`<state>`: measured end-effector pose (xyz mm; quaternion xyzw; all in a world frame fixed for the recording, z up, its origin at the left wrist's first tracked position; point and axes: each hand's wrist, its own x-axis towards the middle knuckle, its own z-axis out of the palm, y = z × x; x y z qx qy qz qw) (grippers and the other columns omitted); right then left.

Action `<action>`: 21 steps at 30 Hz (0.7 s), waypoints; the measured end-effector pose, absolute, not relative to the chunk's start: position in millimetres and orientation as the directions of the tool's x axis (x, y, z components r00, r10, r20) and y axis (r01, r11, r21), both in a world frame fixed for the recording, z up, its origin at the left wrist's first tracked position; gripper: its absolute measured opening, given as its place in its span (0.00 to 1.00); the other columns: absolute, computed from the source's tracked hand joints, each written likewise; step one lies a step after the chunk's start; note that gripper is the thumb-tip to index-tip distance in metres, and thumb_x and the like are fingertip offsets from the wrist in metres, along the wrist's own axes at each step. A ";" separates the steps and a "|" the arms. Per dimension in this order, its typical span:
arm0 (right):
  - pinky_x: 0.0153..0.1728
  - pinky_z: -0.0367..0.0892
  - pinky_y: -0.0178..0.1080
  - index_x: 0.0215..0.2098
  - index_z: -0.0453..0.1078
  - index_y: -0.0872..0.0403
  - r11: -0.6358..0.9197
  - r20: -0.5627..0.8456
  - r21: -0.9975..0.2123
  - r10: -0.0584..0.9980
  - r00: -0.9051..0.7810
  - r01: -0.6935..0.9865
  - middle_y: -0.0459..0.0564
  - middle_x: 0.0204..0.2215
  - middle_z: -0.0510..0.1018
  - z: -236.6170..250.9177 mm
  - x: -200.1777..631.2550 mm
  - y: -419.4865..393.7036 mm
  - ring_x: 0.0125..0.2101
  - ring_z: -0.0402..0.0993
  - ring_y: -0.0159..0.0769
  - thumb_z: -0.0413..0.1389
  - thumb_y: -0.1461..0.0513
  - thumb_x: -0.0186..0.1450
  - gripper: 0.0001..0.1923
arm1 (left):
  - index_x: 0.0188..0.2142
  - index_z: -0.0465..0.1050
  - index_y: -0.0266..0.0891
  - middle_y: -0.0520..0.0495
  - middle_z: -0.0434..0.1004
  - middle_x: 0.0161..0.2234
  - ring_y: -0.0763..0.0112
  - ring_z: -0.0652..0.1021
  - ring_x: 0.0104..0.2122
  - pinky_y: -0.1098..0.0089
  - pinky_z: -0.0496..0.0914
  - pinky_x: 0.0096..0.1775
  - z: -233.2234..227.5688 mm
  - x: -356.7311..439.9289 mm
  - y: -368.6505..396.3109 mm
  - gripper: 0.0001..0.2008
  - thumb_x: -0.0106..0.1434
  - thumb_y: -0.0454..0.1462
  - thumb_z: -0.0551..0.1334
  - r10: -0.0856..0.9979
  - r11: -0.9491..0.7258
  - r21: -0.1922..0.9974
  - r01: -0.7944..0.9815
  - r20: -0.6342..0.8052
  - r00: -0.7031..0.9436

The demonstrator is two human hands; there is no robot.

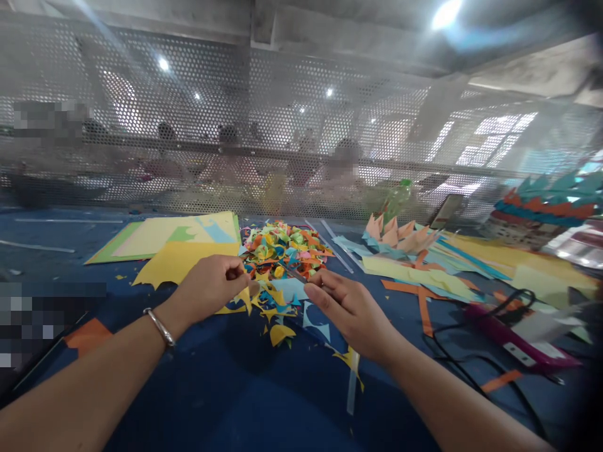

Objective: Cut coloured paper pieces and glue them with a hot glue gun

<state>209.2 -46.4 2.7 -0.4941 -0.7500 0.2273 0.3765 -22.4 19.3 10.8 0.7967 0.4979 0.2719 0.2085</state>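
My left hand (211, 285), a metal bangle on its wrist, pinches a small yellow paper piece (245, 300) just above the blue table (226, 383). My right hand (348, 307) grips what look like small grey scissors (294, 274), the blades pointing left toward that piece. The two hands are close together. Cut yellow and blue scraps (277, 314) lie on the table beneath them. Just beyond the hands sits a pile of colourful paper offcuts (282, 248).
Yellow and green paper sheets (174, 242) lie at the back left. At the right are folded orange paper shapes (396, 232), more sheets and orange strips (424, 301), and a pink glue gun (513, 336) with a black cable. A perforated metal screen (282, 125) stands behind, with people beyond it.
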 end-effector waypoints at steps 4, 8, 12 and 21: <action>0.21 0.52 0.34 0.27 0.57 0.52 0.401 0.354 -0.668 0.912 -0.206 0.627 0.40 0.19 0.58 1.3 210.2 -44.3 0.19 0.53 0.29 0.47 0.54 0.66 0.13 | 0.30 0.68 0.40 0.51 0.70 0.26 0.69 0.70 0.26 0.71 0.60 0.28 9.4 -21.0 16.7 0.05 0.57 0.39 0.58 0.856 -0.502 0.386 0.774 0.348 0.381; 0.21 0.53 0.34 0.27 0.58 0.52 0.377 0.358 -0.648 0.918 -0.171 0.662 0.40 0.18 0.59 -0.2 211.0 -42.1 0.19 0.54 0.29 0.47 0.53 0.66 0.14 | 0.30 0.71 0.40 0.47 0.70 0.32 0.63 0.71 0.37 0.65 0.63 0.38 4.0 -0.3 -1.2 0.05 0.59 0.35 0.56 0.753 -0.647 0.284 0.708 0.389 0.531; 0.22 0.52 0.34 0.26 0.56 0.52 0.355 0.359 -0.648 0.923 -0.141 0.674 0.40 0.18 0.58 -3.6 212.8 -39.6 0.19 0.55 0.29 0.47 0.52 0.66 0.15 | 0.35 0.73 0.40 0.45 0.70 0.35 0.60 0.70 0.40 0.61 0.64 0.41 -7.2 13.3 -10.6 0.06 0.60 0.34 0.58 0.710 -0.704 0.277 0.654 0.285 0.644; 0.21 0.51 0.34 0.25 0.54 0.51 0.365 0.361 -0.641 0.920 -0.154 0.676 0.39 0.18 0.58 -6.7 210.4 -37.6 0.19 0.55 0.29 0.47 0.53 0.66 0.15 | 0.30 0.72 0.37 0.45 0.72 0.31 0.61 0.70 0.35 0.62 0.63 0.40 -15.0 16.2 -2.7 0.04 0.56 0.33 0.58 0.708 -0.703 0.323 0.634 0.227 0.669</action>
